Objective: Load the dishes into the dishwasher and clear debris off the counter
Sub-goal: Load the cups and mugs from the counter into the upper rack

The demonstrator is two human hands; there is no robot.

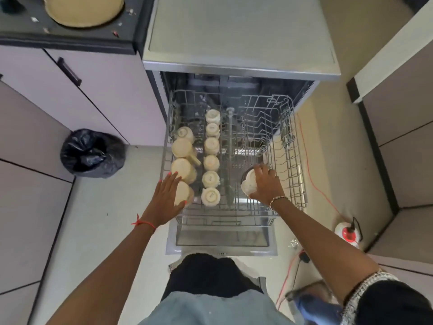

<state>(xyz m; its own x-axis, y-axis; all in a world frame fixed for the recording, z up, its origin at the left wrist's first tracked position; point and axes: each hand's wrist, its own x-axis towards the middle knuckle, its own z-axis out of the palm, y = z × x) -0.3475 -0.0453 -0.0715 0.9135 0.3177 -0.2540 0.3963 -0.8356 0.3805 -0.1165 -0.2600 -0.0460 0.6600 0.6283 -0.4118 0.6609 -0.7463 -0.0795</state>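
While our right hand [264, 184] grips a cup [248, 186] at four o'clock on the rack [293, 160], our left hand [167, 198] lies open, fingers straight, against a mug [184, 194] at seven o'clock. If we release the cup before it seats between the wires, it may tip and chip the middle row [211, 160]; a careless left push could topple that mug.

Your pulled-out rack [293, 160] carries two rows of upturned cream cups [211, 163] on its left half. On the dark counter [105, 35] lie a tan plate [84, 8] and scattered scraps [34, 19].
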